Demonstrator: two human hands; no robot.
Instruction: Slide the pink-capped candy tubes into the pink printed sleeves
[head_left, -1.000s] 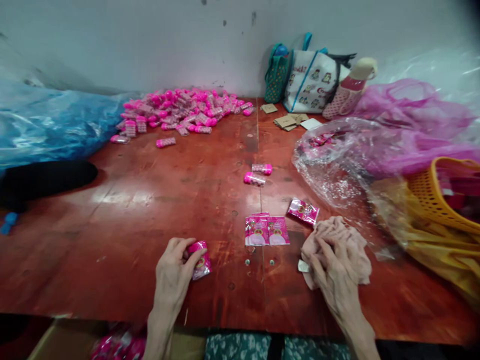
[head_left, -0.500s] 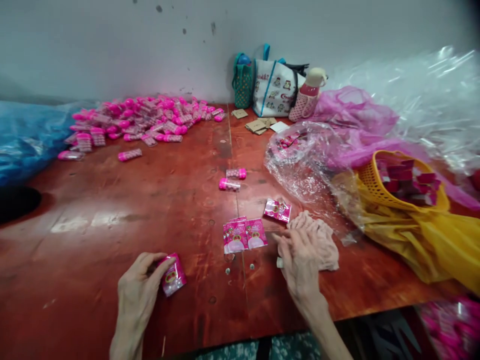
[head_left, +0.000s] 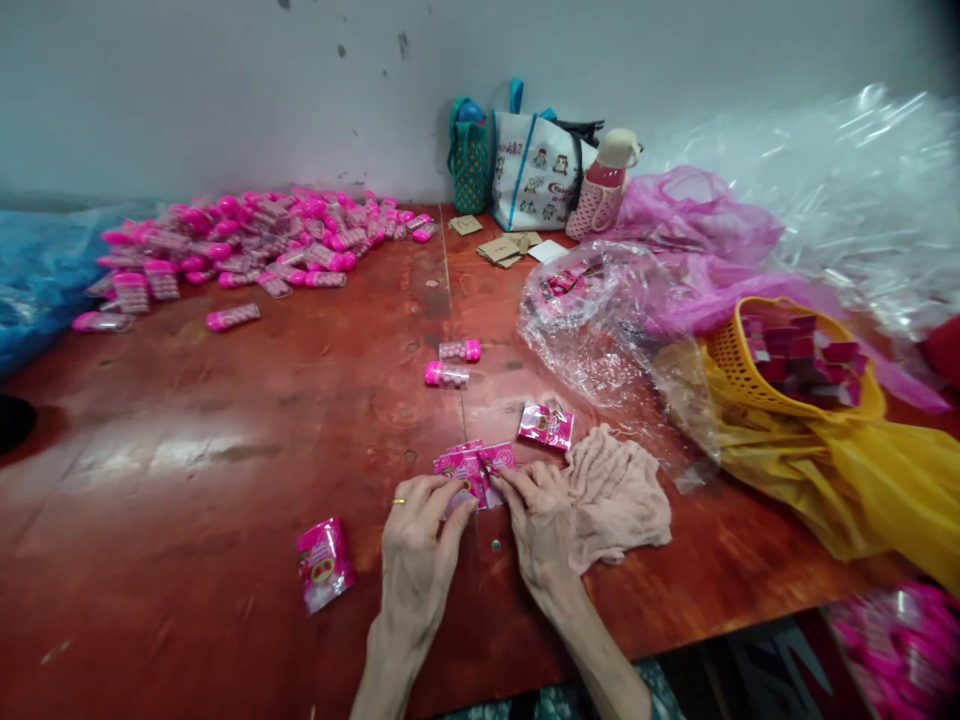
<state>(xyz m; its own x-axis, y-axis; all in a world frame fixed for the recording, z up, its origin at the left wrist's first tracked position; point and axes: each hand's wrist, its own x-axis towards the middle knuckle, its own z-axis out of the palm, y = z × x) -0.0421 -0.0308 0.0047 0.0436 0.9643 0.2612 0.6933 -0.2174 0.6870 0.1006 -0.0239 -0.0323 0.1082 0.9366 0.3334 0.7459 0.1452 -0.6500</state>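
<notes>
While both hands meet at the middle of the red tabletop point(head_left: 225, 420), their fingertips press down on a small cluster of pink sachets point(head_left: 472, 467) lying flat on the wood. The left hand point(head_left: 420, 540), a ring on one finger, pinches the near left edge of the cluster; the right hand point(head_left: 540, 520) pinches its right edge, fingers curled close together. A single pink sachet point(head_left: 323, 563) lies apart on the tabletop to the left of the left hand, touched by neither. Another sachet point(head_left: 546, 425) lies just beyond the right hand, beside a crumpled beige cloth point(head_left: 619, 490) that touches the right hand's outer side. Two pink-capped clear tubes point(head_left: 452, 363) lie farther up the middle, and a large heap of such tubes point(head_left: 247, 240) sits at the far left. At the right stands a yellow basket point(head_left: 750, 385) beside clear plastic wrap point(head_left: 600, 320).
</notes>
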